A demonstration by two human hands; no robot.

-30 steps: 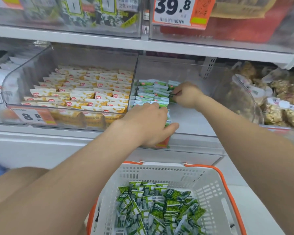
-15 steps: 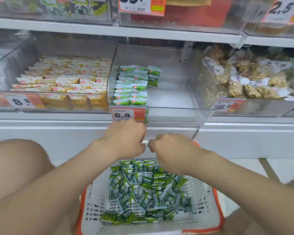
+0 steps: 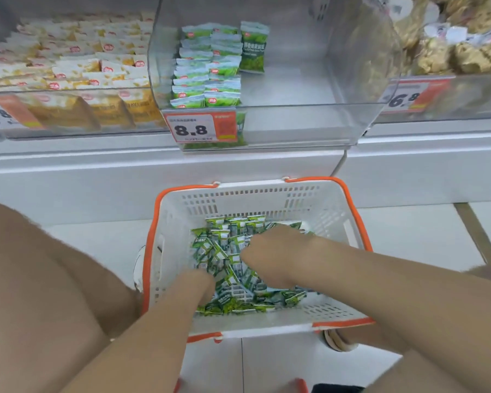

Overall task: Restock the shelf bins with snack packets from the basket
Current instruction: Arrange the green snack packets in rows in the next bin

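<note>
Both hands down among the green snack packets in the basket.

The packets lie in a loose heap on the basket's bottom, likely so they can be scooped up several at a time. The left hand has its fingers buried at the heap's near edge. The right hand lies palm-down on top (blur hides whether either hand has hold of any). Straight above, the clear bin holds tidy green rows against its left wall only, so most of it awaits filling. The basket stands on the pale tiled floor below the shelf, between bins of yellow packets and bagged snacks.
</note>
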